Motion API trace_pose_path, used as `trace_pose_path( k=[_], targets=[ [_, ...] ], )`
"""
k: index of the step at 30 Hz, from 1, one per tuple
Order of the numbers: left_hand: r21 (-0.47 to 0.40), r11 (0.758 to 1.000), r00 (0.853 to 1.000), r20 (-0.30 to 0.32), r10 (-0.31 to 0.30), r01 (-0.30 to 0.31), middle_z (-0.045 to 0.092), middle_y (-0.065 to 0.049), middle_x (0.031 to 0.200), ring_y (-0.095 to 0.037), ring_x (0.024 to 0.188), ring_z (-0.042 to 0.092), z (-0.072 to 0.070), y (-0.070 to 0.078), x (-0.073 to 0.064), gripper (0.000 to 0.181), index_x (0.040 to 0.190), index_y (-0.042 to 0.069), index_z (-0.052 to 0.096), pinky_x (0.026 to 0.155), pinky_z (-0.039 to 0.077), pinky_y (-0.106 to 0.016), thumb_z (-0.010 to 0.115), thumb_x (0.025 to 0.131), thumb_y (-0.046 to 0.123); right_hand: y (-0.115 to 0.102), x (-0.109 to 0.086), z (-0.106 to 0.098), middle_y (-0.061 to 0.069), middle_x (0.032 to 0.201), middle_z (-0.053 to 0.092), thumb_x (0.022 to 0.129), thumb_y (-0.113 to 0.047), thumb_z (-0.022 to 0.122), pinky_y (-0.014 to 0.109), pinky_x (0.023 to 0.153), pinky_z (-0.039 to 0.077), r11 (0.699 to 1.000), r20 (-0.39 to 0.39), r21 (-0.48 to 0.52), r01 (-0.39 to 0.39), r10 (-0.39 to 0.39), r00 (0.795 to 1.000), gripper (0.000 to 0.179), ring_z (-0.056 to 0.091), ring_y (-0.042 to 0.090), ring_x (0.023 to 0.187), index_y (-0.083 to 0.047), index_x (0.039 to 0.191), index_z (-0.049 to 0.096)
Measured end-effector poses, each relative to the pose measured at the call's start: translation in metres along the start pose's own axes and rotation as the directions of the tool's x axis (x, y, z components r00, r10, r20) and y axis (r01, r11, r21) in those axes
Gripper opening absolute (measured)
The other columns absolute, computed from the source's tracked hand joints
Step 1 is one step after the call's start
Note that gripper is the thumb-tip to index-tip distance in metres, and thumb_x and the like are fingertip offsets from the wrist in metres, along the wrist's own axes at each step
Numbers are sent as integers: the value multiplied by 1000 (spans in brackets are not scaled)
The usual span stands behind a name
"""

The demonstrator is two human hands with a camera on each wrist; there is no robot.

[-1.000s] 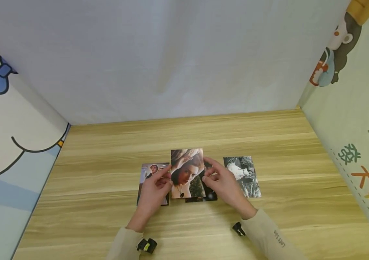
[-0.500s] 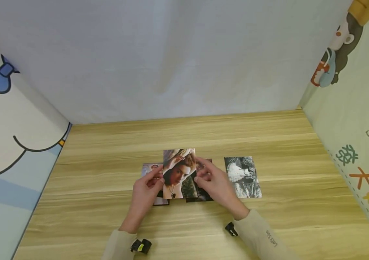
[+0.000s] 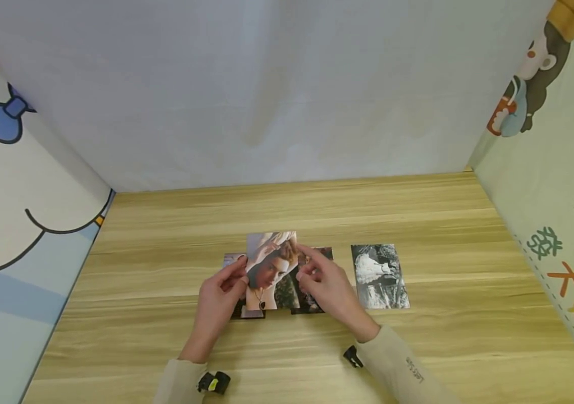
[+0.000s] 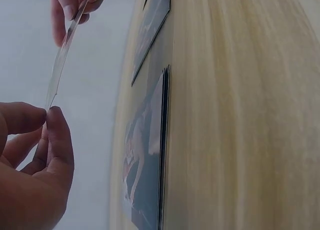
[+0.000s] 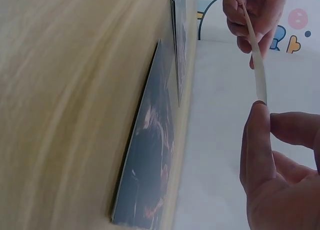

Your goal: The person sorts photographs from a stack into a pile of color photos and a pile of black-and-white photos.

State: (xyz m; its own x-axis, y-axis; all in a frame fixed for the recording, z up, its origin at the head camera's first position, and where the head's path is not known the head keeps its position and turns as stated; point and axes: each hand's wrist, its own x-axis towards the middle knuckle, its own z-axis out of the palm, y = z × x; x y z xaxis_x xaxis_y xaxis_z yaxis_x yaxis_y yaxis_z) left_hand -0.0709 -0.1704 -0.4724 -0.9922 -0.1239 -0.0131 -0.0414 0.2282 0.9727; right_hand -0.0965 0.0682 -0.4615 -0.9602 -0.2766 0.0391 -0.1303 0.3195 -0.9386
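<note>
Left hand (image 3: 216,297) and right hand (image 3: 331,289) are pinching one photo (image 3: 271,272) between their fingers (image 4: 60,140), above the bench (image 3: 458,241) — three more photos (image 3: 380,278) are lying there. The right wall (image 3: 524,179) is displaying "SO" and "發大财".

“SO”, “發大财” on right wall (image 3: 549,191); “Let's” on sleeve (image 3: 396,359)

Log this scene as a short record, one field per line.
Held photo: colour portrait, raised above the table
Left grip: hand pinching the held photo's left edge
Right grip: hand pinching its right edge
Left photo: on the table, partly hidden in head view
Middle photo: on the table, likewise partly hidden
Right photo: black-and-white, on the table, apart from the middle photo
</note>
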Motion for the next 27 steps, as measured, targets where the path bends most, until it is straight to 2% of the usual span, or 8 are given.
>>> trace_pose_path(
  k=[5, 13, 22, 27],
  targets=[
    [43, 999, 1000, -15, -2, 3, 70, -19, 110, -6, 86, 67, -6, -4, 0, 40, 134, 1, 69, 71, 55, -17, 65, 95, -6, 0, -1, 6, 10, 94, 69, 95, 1, 66, 28, 52, 55, 1000, 25, 12, -7, 7, 1000, 61, 70, 15, 71, -8, 153, 50],
    [76, 997, 999, -35, -10, 13, 70, -18, 109, -6, 85, 67, -14, -9, -2, 37, 132, 1, 70, 75, 55, -17, 66, 95, -5, 0, -1, 17, 7, 91, 67, 93, 6, 62, 29, 65, 61, 1000, 32, 29, 9, -10, 999, 62, 69, 15, 71, -2, 152, 47],
    [46, 999, 997, -77, -11, 14, 70, -22, 108, -2, 82, 66, -17, -8, -2, 36, 128, -4, 70, 72, 52, -13, 65, 93, -7, -2, 2, 25, 3, 91, 69, 95, -2, 67, 25, 59, 57, 999, 54, -44, 5, -2, 999, 61, 69, 10, 70, -5, 153, 47],
    [61, 998, 996, -88, -28, 34, 69, -21, 110, -1, 83, 65, -20, -11, -1, 36, 129, -3, 70, 72, 53, -13, 64, 94, -6, -5, 4, 29, -1, 89, 68, 95, -3, 68, 25, 58, 54, 999, 69, -50, 7, -4, 998, 64, 67, 9, 68, -4, 155, 44]
  ],
)
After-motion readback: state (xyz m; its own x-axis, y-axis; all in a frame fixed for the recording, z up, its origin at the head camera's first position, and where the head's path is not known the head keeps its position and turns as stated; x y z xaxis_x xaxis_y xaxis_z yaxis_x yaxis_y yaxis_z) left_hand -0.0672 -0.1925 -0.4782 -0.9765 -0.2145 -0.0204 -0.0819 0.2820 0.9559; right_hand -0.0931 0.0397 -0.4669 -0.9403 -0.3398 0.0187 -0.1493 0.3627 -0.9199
